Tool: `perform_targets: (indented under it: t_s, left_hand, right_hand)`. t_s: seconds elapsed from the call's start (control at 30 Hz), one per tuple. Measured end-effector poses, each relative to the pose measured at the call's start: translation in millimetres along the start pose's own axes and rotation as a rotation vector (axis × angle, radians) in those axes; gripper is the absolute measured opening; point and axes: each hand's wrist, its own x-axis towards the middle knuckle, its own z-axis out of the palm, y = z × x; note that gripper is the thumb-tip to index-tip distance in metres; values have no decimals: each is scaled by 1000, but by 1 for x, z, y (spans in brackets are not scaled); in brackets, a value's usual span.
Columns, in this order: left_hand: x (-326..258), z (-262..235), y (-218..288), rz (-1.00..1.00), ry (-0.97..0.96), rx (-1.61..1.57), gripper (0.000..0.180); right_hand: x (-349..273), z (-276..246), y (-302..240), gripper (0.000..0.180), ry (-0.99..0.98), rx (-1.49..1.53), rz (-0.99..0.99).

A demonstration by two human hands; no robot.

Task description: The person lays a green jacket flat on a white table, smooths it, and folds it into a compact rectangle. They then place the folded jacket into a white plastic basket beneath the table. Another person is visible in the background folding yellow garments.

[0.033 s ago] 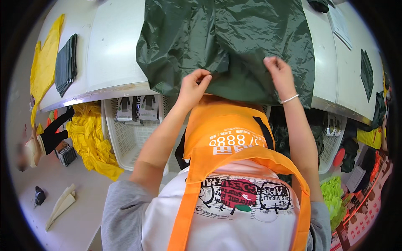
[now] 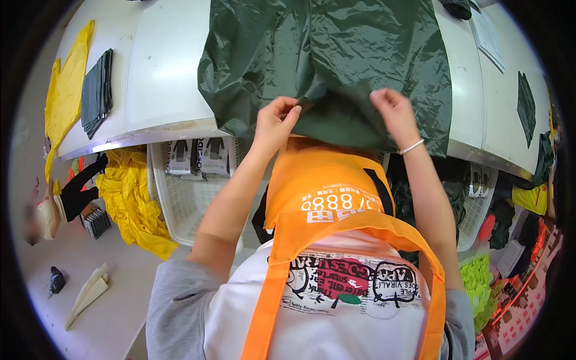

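Note:
A dark green, shiny rain garment (image 2: pixel 372 48) lies spread over the white table and hangs past its front edge. My left hand (image 2: pixel 277 123) pinches the near edge of the fabric between thumb and fingers. My right hand (image 2: pixel 396 117), slightly blurred, is closed on a raised fold of the same edge, to the right. Between both hands the fabric opens in a loose flap, showing its duller inner side. Which part of the garment this is, I cannot tell.
Folded dark green garments (image 2: pixel 97 93) and a yellow garment (image 2: pixel 65 90) lie on the table's left. Below the table edge stand a white basket (image 2: pixel 180 207) with packages and a yellow heap (image 2: pixel 129 198). Another person (image 2: pixel 54 216) is at far left.
My right hand has shifted slightly left and down, toward my left hand, and the fold between them has bulged up. My left hand has barely moved.

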Motion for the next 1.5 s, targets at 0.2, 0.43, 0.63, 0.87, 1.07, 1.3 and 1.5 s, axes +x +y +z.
perform_targets:
  t_s: [0.2, 0.43, 0.63, 0.87, 1.07, 1.3, 1.5]
  left_hand:
    - [-4, -2, 56, 233, 151, 67, 9]
    - [-7, 7, 72, 598, 186, 229, 13]
    - [-1, 9, 74, 898, 176, 400, 20]
    - [-3, 8, 75, 918, 174, 439, 21]
    - [-2, 6, 76, 967, 181, 489, 21]
    - [-7, 8, 82, 947, 163, 600, 17]
    - [-24, 7, 8, 459, -329, 799, 10]
  right_hand:
    - [-37, 47, -25, 35, -60, -38, -233]
    - [-48, 51, -71, 19, -73, -44, -296]
    - [-44, 50, -80, 16, -93, -147, -382]
    - [-44, 47, -87, 15, -134, -162, -332]
    - [-42, 43, -88, 14, -138, -100, -307]
    - [-39, 43, -83, 14, -153, -219, -301]
    - [-26, 0, -51, 23, 8, -190, -219]
